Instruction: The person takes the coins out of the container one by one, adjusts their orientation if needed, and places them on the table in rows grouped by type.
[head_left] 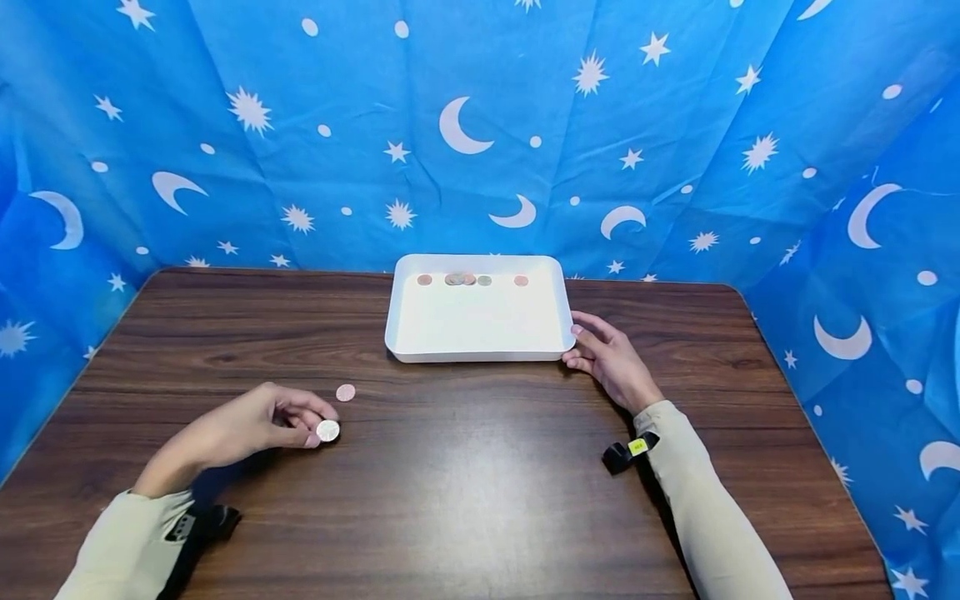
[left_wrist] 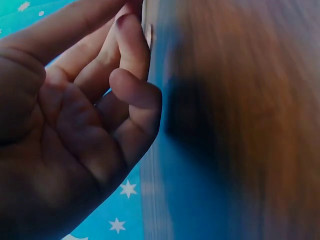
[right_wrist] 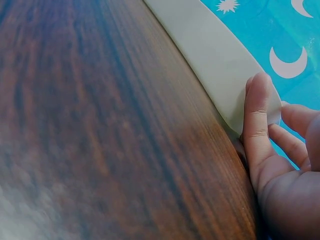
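Observation:
My left hand (head_left: pixel 255 425) pinches a silver coin (head_left: pixel 327 431) between thumb and fingertips, low over the left part of the table. Just beyond it, a copper-pinkish coin (head_left: pixel 346 392) lies flat on the wood. In the left wrist view the fingers of that hand (left_wrist: pixel 95 100) are bent, and the pinched coin is mostly hidden. A white tray (head_left: pixel 480 357) stands at the back middle. My right hand (head_left: pixel 611 362) grips its front right corner; the right wrist view shows the thumb (right_wrist: pixel 257 107) against the tray's outer wall (right_wrist: pixel 215 65).
Along the tray's far side lie several coins: a copper one (head_left: pixel 424 281) at left, an overlapping cluster (head_left: pixel 456 279), a greyish one (head_left: pixel 484 281) and another copper one (head_left: pixel 521 282). Blue star-and-moon cloth (head_left: pixel 345 100) hangs behind the dark wooden table (head_left: pixel 480 500) and along its sides.

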